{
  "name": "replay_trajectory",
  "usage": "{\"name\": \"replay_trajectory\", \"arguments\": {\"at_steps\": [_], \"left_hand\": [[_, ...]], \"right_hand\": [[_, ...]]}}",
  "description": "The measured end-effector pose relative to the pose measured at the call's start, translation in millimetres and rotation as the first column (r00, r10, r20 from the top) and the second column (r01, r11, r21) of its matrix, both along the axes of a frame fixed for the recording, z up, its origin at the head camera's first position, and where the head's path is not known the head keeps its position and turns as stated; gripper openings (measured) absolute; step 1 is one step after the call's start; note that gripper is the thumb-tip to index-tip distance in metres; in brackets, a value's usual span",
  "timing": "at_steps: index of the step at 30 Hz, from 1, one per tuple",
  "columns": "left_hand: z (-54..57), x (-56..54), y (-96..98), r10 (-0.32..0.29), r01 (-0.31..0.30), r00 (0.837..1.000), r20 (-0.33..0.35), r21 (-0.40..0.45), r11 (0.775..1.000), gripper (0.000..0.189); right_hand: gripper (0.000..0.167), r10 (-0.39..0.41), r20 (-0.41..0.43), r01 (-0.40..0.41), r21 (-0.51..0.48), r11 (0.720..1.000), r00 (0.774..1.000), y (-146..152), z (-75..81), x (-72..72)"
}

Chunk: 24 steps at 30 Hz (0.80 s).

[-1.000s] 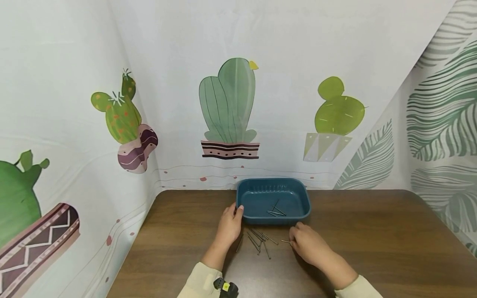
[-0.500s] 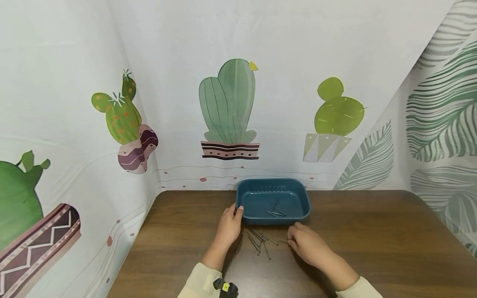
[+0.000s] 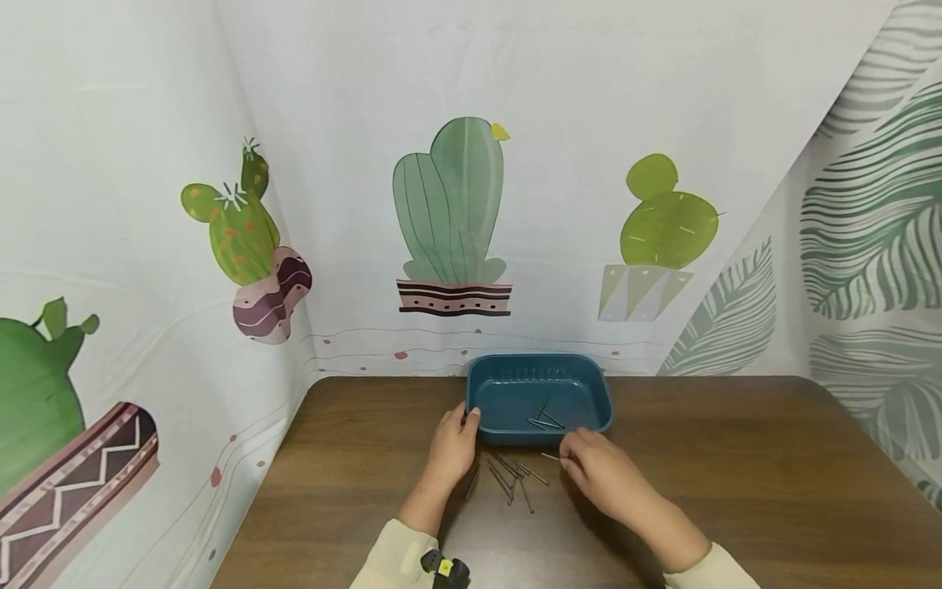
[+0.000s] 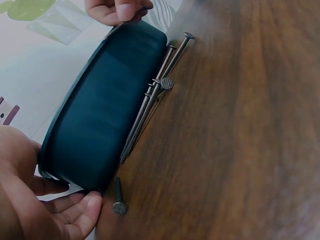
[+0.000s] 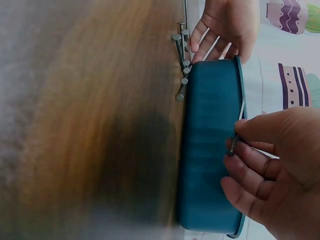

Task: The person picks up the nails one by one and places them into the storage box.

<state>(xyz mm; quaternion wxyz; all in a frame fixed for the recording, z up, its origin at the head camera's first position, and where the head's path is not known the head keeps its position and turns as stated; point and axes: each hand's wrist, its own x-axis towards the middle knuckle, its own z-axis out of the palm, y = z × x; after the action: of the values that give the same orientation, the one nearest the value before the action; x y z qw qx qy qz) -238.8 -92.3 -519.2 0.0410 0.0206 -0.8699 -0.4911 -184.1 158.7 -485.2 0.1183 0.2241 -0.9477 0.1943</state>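
Observation:
A dark teal plastic tray stands at the back of the table with several nails lying in it. My left hand holds the tray's left end, thumb at the rim and fingers against the outer wall. Between thumb and fingers of my right hand, a single nail is pinched in front of the tray's right part, near rim height. Several loose nails lie in a heap on the table before the tray. One more nail lies by the left fingertips.
The brown wooden table reaches back to a white cloth printed with cacti and leaves. The tray stands close to this cloth. A black device with a yellow mark sits at the left sleeve.
My right hand has risen and moved slightly left towards the tray's front rim, carrying the pinched nail. The left hand and tray stay in place.

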Motion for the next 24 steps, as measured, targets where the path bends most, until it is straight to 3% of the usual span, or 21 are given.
{"name": "replay_trajectory", "arguments": {"at_steps": [5,16,24], "left_hand": [[1.4,0.1,0.1,-0.002,0.002,1.000,-0.002,0.008,1.000,0.050],[2.6,0.9,-0.1,-0.005,0.005,1.000,0.006,0.024,1.000,0.047],[3.0,1.1,-0.5,0.001,-0.001,1.000,0.007,0.018,1.000,0.046]], "right_hand": [[0.017,0.005,-0.051,-0.006,-0.026,1.000,0.999,-0.9,3.1,-5.5],[0.010,-0.046,-0.057,0.040,-0.092,0.995,0.997,2.1,12.7,-20.7],[0.008,-0.101,-0.054,0.089,-0.190,0.978,0.993,6.1,10.7,-35.7]]}}
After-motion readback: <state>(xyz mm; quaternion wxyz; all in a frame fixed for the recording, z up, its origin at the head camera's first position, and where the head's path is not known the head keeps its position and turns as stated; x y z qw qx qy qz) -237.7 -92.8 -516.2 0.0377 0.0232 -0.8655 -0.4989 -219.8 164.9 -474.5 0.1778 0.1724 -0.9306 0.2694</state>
